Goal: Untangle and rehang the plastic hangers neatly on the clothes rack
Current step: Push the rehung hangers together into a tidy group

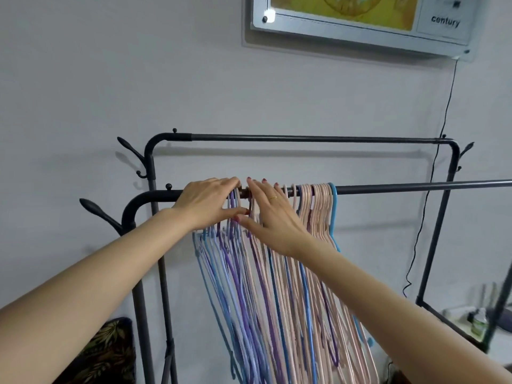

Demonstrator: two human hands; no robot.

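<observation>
Pale grey wall (83, 79) behind; framed panel (360, 20) marked "century" at top, thin black cord (443, 112) hanging from it.

Item: black metal clothes rack (415, 187), two horizontal rails, leaf-shaped pegs at the left post.

Item: left hand (206, 202), fingers extended over the front rail, fingertips (234, 180) touching the purple and blue hook tops; thumb underneath, pressing toward the hooks. Whether it actually pinches one cannot be told.

Item: plastic hangers (277, 295), blue, purple and pink, bunched on the front rail directly beneath both sets of fingers, bodies crossing one another below the wrists.

Item: right hand (273, 217), fingers straight and spread, tips resting on the rail among the pink hooks; ring on one finger. A tidy pink group ending in a blue hanger (333, 214) hangs just right of these fingers.

Lower left: dark leaf-patterned fabric (108, 353).
</observation>
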